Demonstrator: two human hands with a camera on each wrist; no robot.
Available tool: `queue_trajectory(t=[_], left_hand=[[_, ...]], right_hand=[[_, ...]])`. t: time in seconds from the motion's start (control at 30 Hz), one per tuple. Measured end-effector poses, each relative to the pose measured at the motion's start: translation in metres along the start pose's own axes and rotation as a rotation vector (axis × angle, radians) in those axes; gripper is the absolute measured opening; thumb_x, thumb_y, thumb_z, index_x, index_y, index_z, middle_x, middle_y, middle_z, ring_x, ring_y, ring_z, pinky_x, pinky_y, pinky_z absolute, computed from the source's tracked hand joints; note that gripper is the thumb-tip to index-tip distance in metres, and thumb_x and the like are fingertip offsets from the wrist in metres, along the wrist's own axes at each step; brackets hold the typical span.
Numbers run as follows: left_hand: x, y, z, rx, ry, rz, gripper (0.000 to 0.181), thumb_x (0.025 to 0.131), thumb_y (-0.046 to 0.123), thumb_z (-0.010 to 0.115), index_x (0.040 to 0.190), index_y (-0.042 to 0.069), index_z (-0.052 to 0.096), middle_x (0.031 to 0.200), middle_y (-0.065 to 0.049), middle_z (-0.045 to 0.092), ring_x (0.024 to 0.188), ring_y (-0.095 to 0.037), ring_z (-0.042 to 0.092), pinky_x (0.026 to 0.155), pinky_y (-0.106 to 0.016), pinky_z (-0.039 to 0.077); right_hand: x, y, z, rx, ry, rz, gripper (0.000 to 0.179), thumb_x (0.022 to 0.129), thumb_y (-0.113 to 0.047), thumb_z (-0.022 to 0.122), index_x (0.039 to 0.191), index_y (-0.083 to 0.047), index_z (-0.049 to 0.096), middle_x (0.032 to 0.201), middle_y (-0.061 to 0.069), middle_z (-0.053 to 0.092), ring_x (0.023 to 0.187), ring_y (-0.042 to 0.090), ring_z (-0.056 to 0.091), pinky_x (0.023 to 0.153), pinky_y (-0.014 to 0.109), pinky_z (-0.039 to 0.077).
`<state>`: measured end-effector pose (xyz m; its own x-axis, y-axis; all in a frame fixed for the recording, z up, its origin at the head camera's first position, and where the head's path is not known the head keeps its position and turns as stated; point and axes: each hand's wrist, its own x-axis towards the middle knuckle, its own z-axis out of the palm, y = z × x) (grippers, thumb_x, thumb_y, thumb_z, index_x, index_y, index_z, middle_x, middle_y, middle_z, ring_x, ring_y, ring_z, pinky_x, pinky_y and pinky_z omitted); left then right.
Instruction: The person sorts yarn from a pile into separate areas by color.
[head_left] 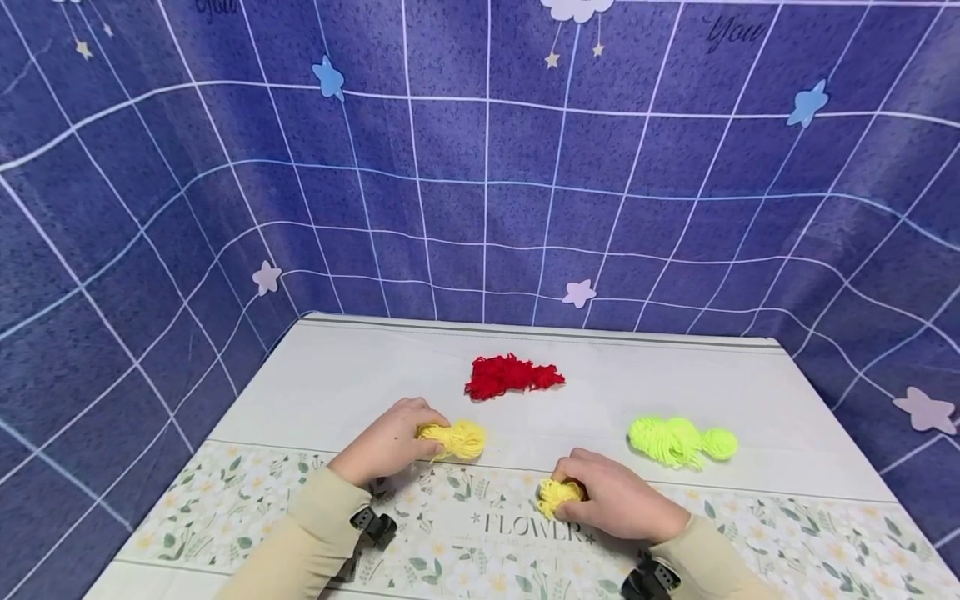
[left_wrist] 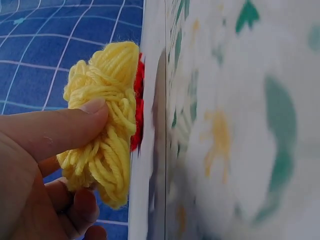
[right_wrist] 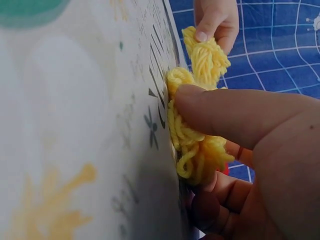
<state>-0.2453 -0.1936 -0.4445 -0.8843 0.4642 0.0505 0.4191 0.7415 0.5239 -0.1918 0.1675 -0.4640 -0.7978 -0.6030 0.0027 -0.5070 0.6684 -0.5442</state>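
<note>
My left hand [head_left: 401, 442] pinches a bundle of pale yellow yarn [head_left: 459, 439] between thumb and fingers, near the middle of the table. In the left wrist view the thumb presses across the strands of this yellow yarn [left_wrist: 112, 115]. My right hand [head_left: 611, 493] grips a smaller yellow yarn bundle [head_left: 557, 497], low over the printed lettering. The right wrist view shows the thumb on top of this smaller bundle [right_wrist: 185, 125], with fingers curled beneath. Beyond it, the left hand [right_wrist: 220, 20] and its yarn appear in the same view.
Red yarn [head_left: 510, 376] lies farther back on the white table [head_left: 360, 358]. To the right rests neon green yarn [head_left: 667, 440], with a small round ball [head_left: 720, 443] at its end. A blue gridded curtain [head_left: 450, 208] hangs behind and along both sides.
</note>
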Motion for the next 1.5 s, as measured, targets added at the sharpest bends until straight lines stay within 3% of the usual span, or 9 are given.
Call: queue_trajectory(t=[0.4, 0.87, 1.2, 1.5], left_hand=[[-0.010, -0.029, -0.021, 0.070, 0.051, -0.039, 0.027, 0.089, 0.019, 0.079, 0.116, 0.019, 0.075, 0.101, 0.011, 0.060, 0.099, -0.015, 0.052, 0.088, -0.041, 0.047], [-0.018, -0.064, -0.037, 0.070, 0.072, -0.092, 0.029, 0.089, 0.017, 0.078, 0.117, 0.014, 0.074, 0.103, 0.005, 0.062, 0.097, -0.017, 0.054, 0.087, -0.043, 0.047], [-0.023, -0.077, -0.046, 0.065, 0.086, -0.064, 0.026, 0.090, 0.015, 0.077, 0.116, 0.013, 0.074, 0.105, 0.002, 0.062, 0.100, -0.020, 0.056, 0.090, -0.046, 0.047], [-0.024, -0.086, -0.047, 0.049, 0.073, -0.099, 0.028, 0.091, 0.015, 0.075, 0.119, 0.012, 0.072, 0.107, 0.000, 0.061, 0.101, -0.021, 0.056, 0.092, -0.048, 0.047]], right_hand=[[0.000, -0.002, 0.001, 0.015, -0.002, 0.002, 0.018, 0.088, -0.037, 0.078, 0.094, -0.036, 0.061, 0.087, -0.013, 0.051, 0.078, 0.007, 0.048, 0.069, 0.027, 0.041], [0.001, 0.001, 0.002, 0.021, 0.002, -0.008, 0.019, 0.088, -0.039, 0.078, 0.093, -0.037, 0.061, 0.087, -0.013, 0.051, 0.077, 0.007, 0.048, 0.068, 0.026, 0.041], [0.000, 0.000, 0.000, 0.033, 0.000, -0.002, 0.018, 0.088, -0.038, 0.078, 0.093, -0.036, 0.061, 0.087, -0.013, 0.052, 0.078, 0.007, 0.049, 0.069, 0.027, 0.042], [0.000, 0.001, 0.000, 0.028, 0.005, -0.019, 0.018, 0.088, -0.039, 0.078, 0.093, -0.036, 0.061, 0.087, -0.013, 0.052, 0.077, 0.007, 0.048, 0.068, 0.026, 0.041]])
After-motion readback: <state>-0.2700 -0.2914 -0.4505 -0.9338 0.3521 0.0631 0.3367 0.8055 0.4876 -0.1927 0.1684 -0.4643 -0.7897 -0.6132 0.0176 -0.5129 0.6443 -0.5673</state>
